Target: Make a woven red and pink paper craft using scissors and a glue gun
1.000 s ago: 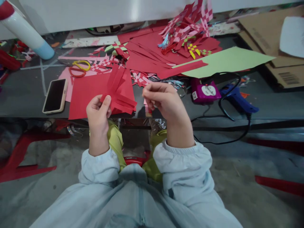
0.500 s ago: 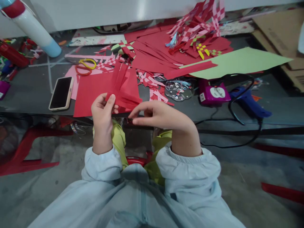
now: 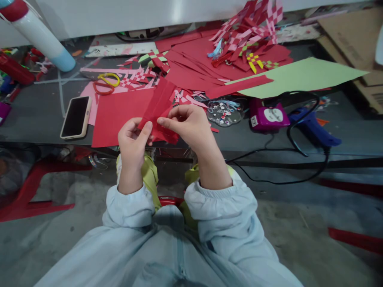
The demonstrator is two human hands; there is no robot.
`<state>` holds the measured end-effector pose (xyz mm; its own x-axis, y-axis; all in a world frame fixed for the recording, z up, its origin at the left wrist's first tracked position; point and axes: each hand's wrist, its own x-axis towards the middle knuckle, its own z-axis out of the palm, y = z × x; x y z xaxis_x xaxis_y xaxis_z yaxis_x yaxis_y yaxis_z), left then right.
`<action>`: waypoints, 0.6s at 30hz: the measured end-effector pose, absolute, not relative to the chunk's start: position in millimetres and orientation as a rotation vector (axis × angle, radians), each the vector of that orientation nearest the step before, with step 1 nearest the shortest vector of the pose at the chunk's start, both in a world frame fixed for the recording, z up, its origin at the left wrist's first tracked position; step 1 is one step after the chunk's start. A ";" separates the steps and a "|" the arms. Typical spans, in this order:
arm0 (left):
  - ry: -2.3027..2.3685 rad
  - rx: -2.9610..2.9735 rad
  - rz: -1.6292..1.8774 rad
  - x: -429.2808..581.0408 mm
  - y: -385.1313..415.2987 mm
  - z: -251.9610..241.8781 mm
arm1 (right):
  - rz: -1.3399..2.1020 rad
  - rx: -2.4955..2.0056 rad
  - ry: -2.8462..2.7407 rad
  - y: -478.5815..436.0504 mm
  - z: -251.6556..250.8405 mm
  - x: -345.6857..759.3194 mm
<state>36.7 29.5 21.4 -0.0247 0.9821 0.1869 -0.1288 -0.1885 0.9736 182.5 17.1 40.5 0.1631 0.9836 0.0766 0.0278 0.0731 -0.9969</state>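
Observation:
My left hand (image 3: 131, 141) pinches a bundle of red paper strips (image 3: 158, 107) by its lower end, thumb on top. My right hand (image 3: 188, 123) has closed on the same strips from the right, fingers curled over their near edge. The strips rise away from me, above a red paper sheet (image 3: 116, 115) lying at the table's front edge. Both hands hover just past that edge, over my knees.
A phone (image 3: 75, 117) lies left of the red sheet, with yellow and red scissors (image 3: 104, 83) behind it. A purple box (image 3: 267, 115), a blue glue gun (image 3: 311, 125) and a black cable (image 3: 284, 175) sit to the right. Woven paper pieces (image 3: 251, 28) and a green sheet (image 3: 299, 75) lie farther back.
My right hand dropped low and to the left, then rose onto the red strips and took hold of them. My left hand kept its grip and stayed nearly still.

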 end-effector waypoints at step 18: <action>1.096 1.040 1.498 30.8 35.9 23.8 | 0.991 -1.170 -1.144 12.9 42.6 197.8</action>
<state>30.8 35.9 23.8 -0.1633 0.9826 0.0891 -0.2131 -0.1233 0.9692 197.8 12.9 42.6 0.1643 0.9764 0.1404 0.0002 0.1423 -0.9898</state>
